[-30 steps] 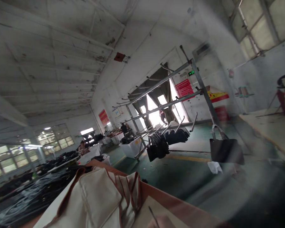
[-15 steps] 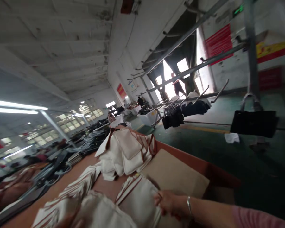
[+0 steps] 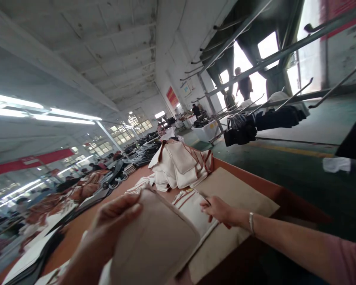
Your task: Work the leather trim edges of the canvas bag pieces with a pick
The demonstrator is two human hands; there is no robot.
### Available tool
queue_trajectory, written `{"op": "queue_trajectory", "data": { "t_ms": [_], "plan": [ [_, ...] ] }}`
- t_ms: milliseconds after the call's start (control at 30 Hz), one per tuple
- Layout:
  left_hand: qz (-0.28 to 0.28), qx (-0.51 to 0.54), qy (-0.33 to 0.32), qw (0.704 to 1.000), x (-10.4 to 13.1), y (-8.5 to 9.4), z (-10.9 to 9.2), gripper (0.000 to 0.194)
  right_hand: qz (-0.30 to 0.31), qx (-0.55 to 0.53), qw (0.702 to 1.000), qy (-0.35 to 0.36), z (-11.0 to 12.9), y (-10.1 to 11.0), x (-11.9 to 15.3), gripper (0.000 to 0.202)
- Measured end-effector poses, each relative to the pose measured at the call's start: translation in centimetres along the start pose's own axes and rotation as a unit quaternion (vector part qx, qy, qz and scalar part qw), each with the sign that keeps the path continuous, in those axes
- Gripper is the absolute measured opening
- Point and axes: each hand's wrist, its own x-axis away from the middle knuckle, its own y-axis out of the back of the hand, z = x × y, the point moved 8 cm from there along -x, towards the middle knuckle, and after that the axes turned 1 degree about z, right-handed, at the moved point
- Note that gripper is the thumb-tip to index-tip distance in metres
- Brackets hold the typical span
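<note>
My left hand (image 3: 112,221) pinches the top corner of a cream fabric panel (image 3: 157,241), which hangs tilted in front of me. My right hand (image 3: 218,209), with a silver bracelet at the wrist, is closed around a small dark tool (image 3: 206,198) that is too small to name surely. It is over a flat stack of cream pieces with brown edging (image 3: 192,208). Beyond lies a heap of cream pieces with brown trim (image 3: 180,162). Under my right forearm is a tan board (image 3: 240,190).
The brown table (image 3: 77,227) runs away to the back left, with dark straps and brown pieces (image 3: 89,186) along its left side. On the right stands a metal rack (image 3: 264,61) with hooks and black bags (image 3: 240,128). A person (image 3: 244,85) is near the bright doorway.
My left hand has risen into view, lifting a cream panel. My right hand stays by the stack, and the tool now shows. The view has turned left.
</note>
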Motion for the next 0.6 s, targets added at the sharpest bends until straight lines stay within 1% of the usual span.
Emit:
{"op": "queue_trajectory", "data": {
  "t_ms": [33,67,100,167,200,233,300,367,400,467,533,600],
  "plan": [
    [0.073,-0.007,0.016,0.997,-0.8,-2.6,0.7,0.038,-0.002,-0.012,1.000,0.026,1.6,0.6,0.8,0.034],
    [0.139,-0.014,0.015,0.990,-1.3,-5.1,1.5,0.037,-0.003,-0.022,0.998,0.050,3.1,1.1,1.9,0.040],
    [0.186,-0.012,0.003,0.983,-1.7,-7.3,2.2,0.037,0.002,-0.031,0.997,0.073,4.6,1.7,3.1,0.045],
    [0.262,-0.009,-0.021,0.965,-1.9,-11.0,4.0,0.039,0.035,-0.042,0.993,0.101,6.9,2.2,5.7,0.048],
    [0.295,-0.005,-0.020,0.955,-1.8,-12.4,5.0,0.039,0.068,-0.054,0.990,0.109,7.7,2.2,7.0,0.045],
    [0.315,0.001,-0.018,0.949,-1.8,-13.5,5.9,0.039,0.100,-0.070,0.986,0.111,8.2,2.0,8.2,0.039],
    [0.345,0.003,-0.017,0.938,-1.9,-14.9,7.2,0.039,0.150,-0.096,0.979,0.101,8.2,1.8,9.9,0.026],
    [0.358,0.006,-0.021,0.934,-2.0,-15.7,7.9,0.039,0.162,-0.094,0.979,0.086,7.3,1.8,10.7,0.025],
    [0.359,0.009,-0.019,0.933,-2.1,-16.0,8.0,0.038,0.148,-0.088,0.981,0.090,6.9,2.1,10.8,0.028],
    [0.357,0.024,0.001,0.934,-2.1,-16.4,8.2,0.035,0.096,-0.070,0.985,0.123,6.6,3.0,10.7,0.033],
    [0.356,0.040,0.032,0.933,-2.0,-16.7,8.2,0.031,0.037,-0.045,0.984,0.168,7.0,3.9,10.7,0.031],
    [0.355,0.067,0.051,0.931,-1.9,-17.0,8.0,0.033,0.004,0.005,0.982,0.190,7.9,4.4,11.0,0.025]
  ]
}}
